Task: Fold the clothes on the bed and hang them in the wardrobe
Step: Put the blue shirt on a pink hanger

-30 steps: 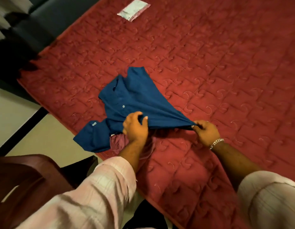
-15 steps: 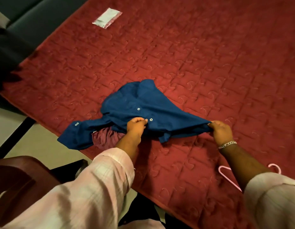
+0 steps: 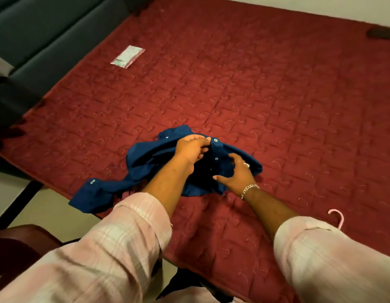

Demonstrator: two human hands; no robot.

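Right now the left hand [image 3: 190, 148] is pinching the button strip of the blue shirt [image 3: 150, 158] between curled fingers and thumb, while the right hand [image 3: 236, 174] is lying on the bunched cloth just beside it, fingers bent and spread; whether it is actually gripping the fabric I cannot tell. That shirt is sitting crumpled near the bed's [image 3: 277, 95] near edge, with one cuffed sleeve [image 3: 91, 195] trailing over that edge on the left. A bracelet [image 3: 248, 189] is showing on the right wrist. A pink hanger [image 3: 338, 217] is lying by the near edge to the right, partly hidden behind the right arm, and a small clear packet [image 3: 128, 56] is resting towards the far left corner.
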